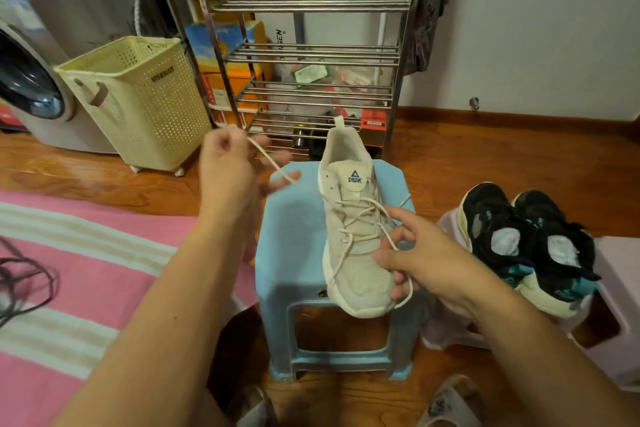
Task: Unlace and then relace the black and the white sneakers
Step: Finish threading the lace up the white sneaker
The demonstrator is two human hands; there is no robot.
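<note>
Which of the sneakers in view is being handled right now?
The white sneaker on the blue stool: the left hand and right hand each hold its lace. The two black sneakers sit untouched to its right.

Dim, warm indoor light from overhead and slightly behind, throwing soft shadows under the pale blue plastic stool (294, 239) and across the reddish wooden floor (450, 163). Motion blur on the raised left hand (227, 170) and the cream shoelace (268, 163) it pinches; sharper on the right hand (426, 256). Strong wide-angle bending at the edges, with faint glints on the steel tube rack (304, 52), grainy and soft overall
</note>
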